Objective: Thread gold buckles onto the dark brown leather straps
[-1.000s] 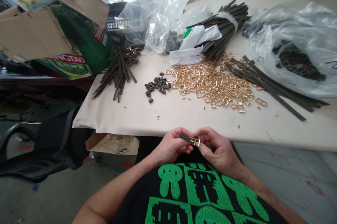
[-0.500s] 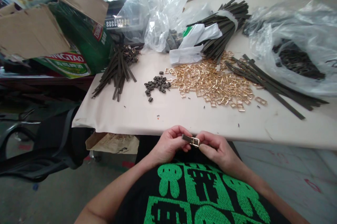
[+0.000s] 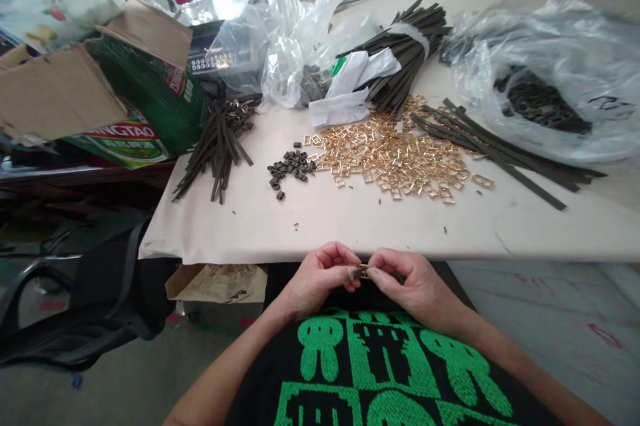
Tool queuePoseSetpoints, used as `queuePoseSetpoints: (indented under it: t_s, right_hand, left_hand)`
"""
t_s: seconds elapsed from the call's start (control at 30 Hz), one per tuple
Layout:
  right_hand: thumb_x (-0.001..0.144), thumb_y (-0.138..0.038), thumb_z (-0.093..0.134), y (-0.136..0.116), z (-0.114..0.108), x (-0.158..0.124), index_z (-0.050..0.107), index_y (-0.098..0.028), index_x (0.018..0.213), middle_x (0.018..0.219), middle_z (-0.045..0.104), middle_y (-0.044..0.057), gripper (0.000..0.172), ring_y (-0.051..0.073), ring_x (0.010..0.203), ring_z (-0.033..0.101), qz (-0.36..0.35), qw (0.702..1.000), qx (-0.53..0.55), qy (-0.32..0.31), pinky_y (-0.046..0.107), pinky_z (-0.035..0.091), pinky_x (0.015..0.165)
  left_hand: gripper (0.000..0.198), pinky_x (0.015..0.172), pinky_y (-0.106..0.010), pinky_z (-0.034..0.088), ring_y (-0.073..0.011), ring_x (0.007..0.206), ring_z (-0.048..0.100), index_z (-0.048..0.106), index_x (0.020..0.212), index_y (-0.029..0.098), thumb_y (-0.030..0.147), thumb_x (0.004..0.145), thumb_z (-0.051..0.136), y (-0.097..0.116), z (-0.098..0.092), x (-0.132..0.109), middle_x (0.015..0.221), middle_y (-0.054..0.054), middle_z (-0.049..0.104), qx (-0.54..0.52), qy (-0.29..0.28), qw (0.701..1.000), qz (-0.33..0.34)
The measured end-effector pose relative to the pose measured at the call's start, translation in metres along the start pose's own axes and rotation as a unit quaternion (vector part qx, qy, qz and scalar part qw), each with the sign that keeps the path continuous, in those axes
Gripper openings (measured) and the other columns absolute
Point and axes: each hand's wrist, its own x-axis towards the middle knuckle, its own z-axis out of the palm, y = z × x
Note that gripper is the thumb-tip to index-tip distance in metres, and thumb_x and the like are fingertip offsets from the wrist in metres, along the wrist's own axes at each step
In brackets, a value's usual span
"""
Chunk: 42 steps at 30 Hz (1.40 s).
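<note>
Your left hand (image 3: 323, 274) pinches a strap (image 3: 357, 273) between its fingers; your right hand (image 3: 414, 281) pinches its buckle (image 3: 365, 271), near the desk (image 3: 340, 229).

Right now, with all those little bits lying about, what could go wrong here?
The left hand and right hand pinch a small strap with a buckle in front of the table, not over it, so a slip could drop it below.

The loose gold buckles spread right up to the dark loops, so a careless sweep might mix the two piles.
</note>
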Motion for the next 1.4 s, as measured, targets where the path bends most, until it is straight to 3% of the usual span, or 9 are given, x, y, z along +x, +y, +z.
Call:
queuePoseSetpoints:
  t_s: [0.23, 0.4, 0.57, 0.7, 0.9, 1.03, 1.13, 1.27, 1.4]
  right_hand:
    - [0.092, -0.028, 0.05, -0.001, 0.001, -0.003, 0.056, -0.02, 0.07, 0.059, 0.051, -0.004, 0.024, 0.011, 0.055, 0.044, -0.013, 0.999, -0.04, 0.001, 0.024, 0.034, 0.052]
    - [0.092, -0.03, 0.049, -0.007, -0.002, -0.005, 0.057, -0.019, 0.069, 0.058, 0.053, -0.004, 0.026, 0.011, 0.052, 0.044, -0.018, 0.996, -0.083, 0.004, 0.024, 0.031, 0.049]
    - [0.093, -0.034, 0.05, -0.011, -0.006, -0.006, 0.059, -0.02, 0.071, 0.058, 0.057, -0.003, 0.027, 0.012, 0.051, 0.047, 0.002, 0.992, -0.125, -0.028, 0.024, 0.03, 0.049]
    - [0.095, -0.035, 0.049, -0.021, -0.014, -0.008, 0.062, -0.021, 0.074, 0.062, 0.064, 0.0, 0.028, 0.013, 0.053, 0.053, -0.049, 0.978, -0.201, -0.014, 0.026, 0.03, 0.051]
    - [0.09, -0.018, 0.054, -0.062, -0.032, 0.015, 0.058, -0.023, 0.069, 0.055, 0.059, 0.0, 0.021, 0.014, 0.046, 0.043, -0.266, 0.887, -0.378, -0.02, 0.033, 0.018, 0.049]
    - [0.089, -0.013, 0.05, -0.087, -0.043, 0.058, 0.061, -0.023, 0.07, 0.059, 0.061, 0.001, 0.024, 0.015, 0.051, 0.045, -0.396, 0.806, -0.437, -0.049, 0.031, 0.024, 0.049]
    - [0.096, -0.015, 0.044, -0.089, -0.049, 0.084, 0.068, -0.02, 0.085, 0.078, 0.07, 0.006, 0.026, 0.018, 0.07, 0.059, -0.438, 0.771, -0.462, 0.005, 0.03, 0.04, 0.063]
    - [0.098, -0.015, 0.045, -0.064, -0.047, 0.08, 0.068, -0.019, 0.111, 0.103, 0.071, 0.01, 0.027, 0.021, 0.091, 0.063, -0.412, 0.818, -0.382, 0.124, 0.033, 0.047, 0.078]
    - [0.096, -0.019, 0.051, -0.029, -0.028, 0.048, 0.065, -0.025, 0.122, 0.093, 0.07, 0.005, 0.03, 0.016, 0.077, 0.064, -0.341, 0.899, -0.264, 0.077, 0.025, 0.049, 0.065]
  left_hand:
    - [0.028, 0.055, -0.02, 0.043, -0.0077, 0.055, 0.056, 0.068, 0.091, 0.014, 0.027, 0.069, 0.079, 0.001, 0.0, 0.0, 0.07, 0.001, 0.062, 0.053, -0.005, 0.998, -0.014]
    - [0.025, 0.057, -0.022, 0.043, -0.0093, 0.057, 0.055, 0.071, 0.085, 0.014, 0.035, 0.073, 0.074, 0.005, 0.002, -0.003, 0.069, -0.002, 0.064, 0.143, -0.019, 0.989, -0.037]
    - [0.018, 0.05, -0.021, 0.033, -0.0082, 0.052, 0.045, 0.068, 0.075, 0.014, 0.032, 0.078, 0.067, 0.005, 0.001, -0.009, 0.06, 0.001, 0.059, 0.308, -0.041, 0.95, -0.025]
    - [0.012, 0.049, -0.021, 0.03, -0.008, 0.052, 0.041, 0.064, 0.069, 0.015, 0.025, 0.075, 0.065, 0.006, 0.003, -0.01, 0.06, 0.003, 0.055, 0.359, -0.067, 0.931, 0.0]
    - [0.005, 0.057, -0.023, 0.036, -0.0108, 0.061, 0.045, 0.062, 0.07, 0.016, 0.016, 0.074, 0.059, 0.014, 0.009, -0.009, 0.065, 0.002, 0.053, 0.334, -0.119, 0.931, 0.085]
    - [0.008, 0.057, -0.023, 0.036, -0.0113, 0.06, 0.045, 0.059, 0.065, 0.016, 0.018, 0.071, 0.063, 0.02, 0.009, -0.005, 0.062, 0.001, 0.053, 0.284, -0.007, 0.947, 0.15]
    - [0.017, 0.057, -0.023, 0.038, -0.0114, 0.058, 0.047, 0.056, 0.066, 0.016, 0.026, 0.075, 0.066, 0.019, 0.006, 0.0, 0.061, 0.001, 0.056, 0.181, 0.074, 0.969, 0.154]
    - [0.017, 0.061, -0.023, 0.039, -0.0105, 0.059, 0.047, 0.055, 0.066, 0.017, 0.024, 0.077, 0.066, 0.011, 0.002, 0.005, 0.06, 0.003, 0.055, 0.095, 0.124, 0.973, 0.171]
    - [0.015, 0.063, -0.022, 0.039, -0.01, 0.06, 0.047, 0.057, 0.068, 0.016, 0.023, 0.077, 0.067, 0.006, 0.003, 0.009, 0.061, 0.004, 0.056, 0.063, 0.139, 0.971, 0.182]
